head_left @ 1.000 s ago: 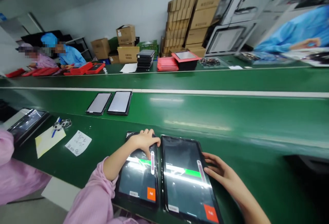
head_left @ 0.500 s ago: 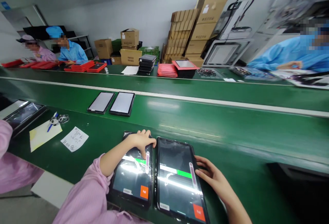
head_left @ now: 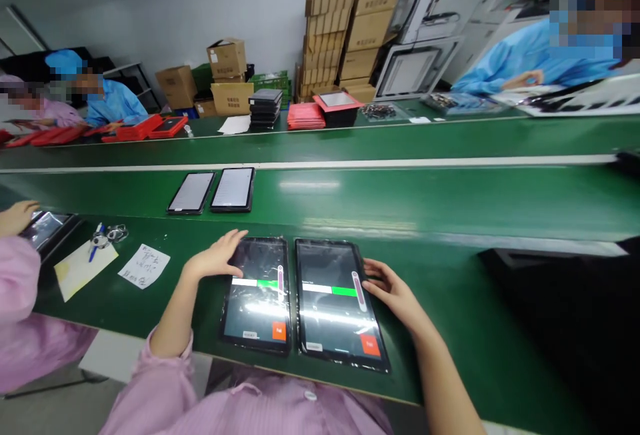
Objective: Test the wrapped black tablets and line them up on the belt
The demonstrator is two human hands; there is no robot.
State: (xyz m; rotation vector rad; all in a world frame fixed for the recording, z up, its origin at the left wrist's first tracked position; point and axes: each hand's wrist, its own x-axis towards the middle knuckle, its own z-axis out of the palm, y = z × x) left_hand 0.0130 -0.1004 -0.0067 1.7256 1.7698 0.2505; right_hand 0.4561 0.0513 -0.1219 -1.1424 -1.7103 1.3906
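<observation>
Two tablets lie side by side, flat on the green bench, their screens dark with a white-and-green bar, a volume slider and an orange square. My left hand (head_left: 216, 256) is at the upper left edge of the left tablet (head_left: 257, 302), thumb and fingers spread apart, fingertips at its top corner. Along the right edge of the right tablet (head_left: 335, 322) rests my right hand (head_left: 394, 292), its fingers loosely bent and touching the side near the slider. Neither tablet is lifted. The undersides of my right fingers are hidden.
Two tablets with white screens (head_left: 233, 188) lie on the middle strip. To the left are a handwritten note (head_left: 144, 266), a yellowish sheet (head_left: 85, 268) with a pen, and a neighbour's pink sleeve (head_left: 20, 282). A black object (head_left: 560, 328) stands at right. Co-workers sit across.
My left hand has moved off the top right of the left tablet to its left edge. My right hand stays at the right tablet's side. The camera view has shifted.
</observation>
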